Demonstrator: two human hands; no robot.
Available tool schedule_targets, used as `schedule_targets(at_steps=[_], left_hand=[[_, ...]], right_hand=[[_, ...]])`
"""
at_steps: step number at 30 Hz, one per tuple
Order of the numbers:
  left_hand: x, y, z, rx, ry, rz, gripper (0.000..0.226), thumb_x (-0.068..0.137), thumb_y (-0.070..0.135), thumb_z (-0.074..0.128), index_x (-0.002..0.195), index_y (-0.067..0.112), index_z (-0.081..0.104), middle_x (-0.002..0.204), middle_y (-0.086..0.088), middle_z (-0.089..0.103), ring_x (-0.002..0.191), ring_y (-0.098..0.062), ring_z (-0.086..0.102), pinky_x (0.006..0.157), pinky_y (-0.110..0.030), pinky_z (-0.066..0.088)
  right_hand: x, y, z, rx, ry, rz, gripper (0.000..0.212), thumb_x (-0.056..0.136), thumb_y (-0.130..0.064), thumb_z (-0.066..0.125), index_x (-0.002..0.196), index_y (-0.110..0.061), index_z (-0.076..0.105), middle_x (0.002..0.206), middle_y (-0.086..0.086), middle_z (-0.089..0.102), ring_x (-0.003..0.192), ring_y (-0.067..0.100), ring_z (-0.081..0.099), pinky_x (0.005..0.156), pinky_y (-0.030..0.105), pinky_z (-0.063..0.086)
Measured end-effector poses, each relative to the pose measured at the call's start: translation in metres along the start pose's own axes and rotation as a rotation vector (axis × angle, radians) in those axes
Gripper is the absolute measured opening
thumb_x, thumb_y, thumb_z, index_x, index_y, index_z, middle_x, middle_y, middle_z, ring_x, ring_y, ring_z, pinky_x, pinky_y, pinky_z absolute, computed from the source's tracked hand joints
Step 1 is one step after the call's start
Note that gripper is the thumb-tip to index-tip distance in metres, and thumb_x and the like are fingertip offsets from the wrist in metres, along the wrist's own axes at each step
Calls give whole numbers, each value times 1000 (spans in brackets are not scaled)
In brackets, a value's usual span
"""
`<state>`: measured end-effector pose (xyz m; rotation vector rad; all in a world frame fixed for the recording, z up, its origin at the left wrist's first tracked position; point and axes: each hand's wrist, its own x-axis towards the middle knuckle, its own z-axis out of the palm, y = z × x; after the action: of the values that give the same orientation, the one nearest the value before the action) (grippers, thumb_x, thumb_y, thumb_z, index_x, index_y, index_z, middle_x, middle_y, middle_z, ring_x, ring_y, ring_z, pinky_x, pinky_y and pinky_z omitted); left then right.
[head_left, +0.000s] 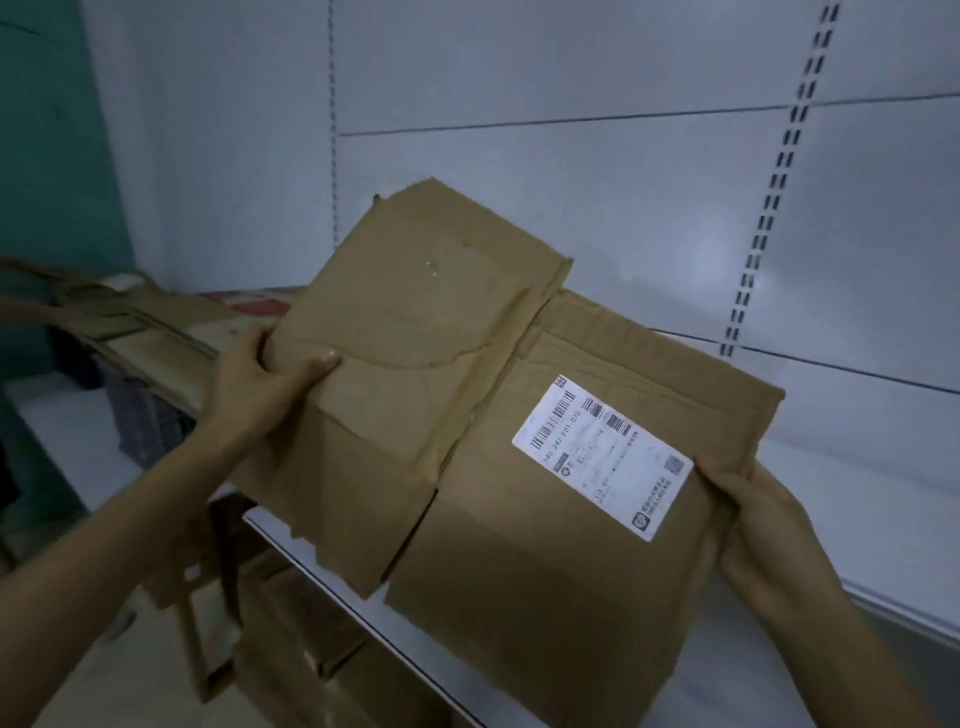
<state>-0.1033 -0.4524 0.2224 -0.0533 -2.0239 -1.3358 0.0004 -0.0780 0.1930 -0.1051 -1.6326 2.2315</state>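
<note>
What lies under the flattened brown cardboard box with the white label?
Under the flattened brown cardboard box a white metal shelf shows, and lower down lie more brown cardboard pieces. The shelf part directly beneath the box is covered, so anything there cannot be seen.

I have a single view, from the wide-angle camera worn on the head. It faces forward and down and sits tilted, so the shelf (841, 519) runs slantwise across my picture. The lens is close. The box (545, 561) fills the middle at arm's reach, with the left hand (260, 374) and right hand (753, 509) gripping its sides, and the forearms come in from the lower corners. The white panel (571, 78) and a slotted upright (779, 171) stand just behind. At lower left I look past the shelf edge to blurred cardboard (291, 649) below.
</note>
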Motion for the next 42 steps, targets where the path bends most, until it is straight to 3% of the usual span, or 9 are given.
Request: schedule_targets(at_steps=[3, 8, 16, 20, 24, 27, 31, 38, 42], left_hand=[[36, 2, -30, 71, 51, 11, 55, 78, 35, 75, 122, 10, 54, 113, 0, 53, 100, -15, 48, 81, -30, 38], [116, -15, -63, 59, 47, -18, 40, 77, 44, 75, 103, 17, 64, 102, -2, 61, 97, -21, 58, 81, -37, 48], [259, -59, -74, 64, 59, 74, 39, 79, 47, 71, 104, 18, 63, 106, -2, 62, 93, -18, 58, 78, -33, 48], [318, -102, -79, 403, 101, 201, 58, 83, 54, 58, 126, 15, 55, 129, -13, 55, 115, -31, 53, 97, -47, 43], [327, -132, -52, 597, -137, 452, 50, 92, 49, 42, 108, 8, 66, 110, -12, 66, 98, -26, 58, 80, -30, 37], [314, -158, -18, 620, -468, 413, 58, 94, 59, 33, 121, 16, 60, 127, -5, 60, 110, -20, 54, 84, -25, 31], [300, -204, 23, 793, -862, 148, 77, 88, 72, 22, 151, 27, 20, 160, 0, 11, 146, -22, 14, 117, -49, 11], [301, -214, 32, 870, -876, 147, 81, 84, 78, 17, 151, 34, 15, 161, 5, 5, 147, -24, 9, 114, -57, 11], [300, -217, 31, 869, -875, 154, 81, 83, 78, 19, 151, 33, 14, 161, 4, 4, 146, -25, 13, 115, -52, 16]], right_hand=[[9, 13, 33, 80, -101, 90, 37, 87, -14, 59, 124, -14, 58, 109, 6, 72, 97, 23, 69, 79, 35, 59], [6, 45, 86, 112, -302, 222, 43, 82, -16, 57, 125, -17, 58, 113, 7, 70, 100, 27, 69, 75, 41, 59], [68, 49, 205, 144, -245, 41, 31, 89, -5, 53, 117, -12, 62, 105, 7, 73, 92, 21, 71, 67, 31, 60], [130, 67, 281, 154, -214, 49, 25, 92, -3, 52, 115, -5, 62, 107, 9, 72, 94, 21, 70, 68, 27, 60], [196, 95, 355, 244, -153, 198, 17, 92, 3, 51, 106, -1, 61, 95, 11, 72, 80, 19, 70, 62, 27, 60], [231, 126, 385, -138, -73, 148, 4, 91, -9, 60, 94, -7, 61, 98, 12, 68, 81, 21, 66, 54, 28, 59], [248, 156, 396, -825, 59, -167, 26, 82, -37, 69, 82, -11, 63, 74, 5, 69, 59, 19, 64, 61, 37, 55], [251, 167, 390, -898, 178, -411, 73, 75, -29, 77, 135, -14, 38, 128, 5, 47, 112, 20, 49, 89, 35, 44], [257, 172, 391, -1179, 36, -368, 61, 91, -36, 56, 142, -11, 32, 143, 11, 35, 123, 24, 41, 88, 29, 32]])
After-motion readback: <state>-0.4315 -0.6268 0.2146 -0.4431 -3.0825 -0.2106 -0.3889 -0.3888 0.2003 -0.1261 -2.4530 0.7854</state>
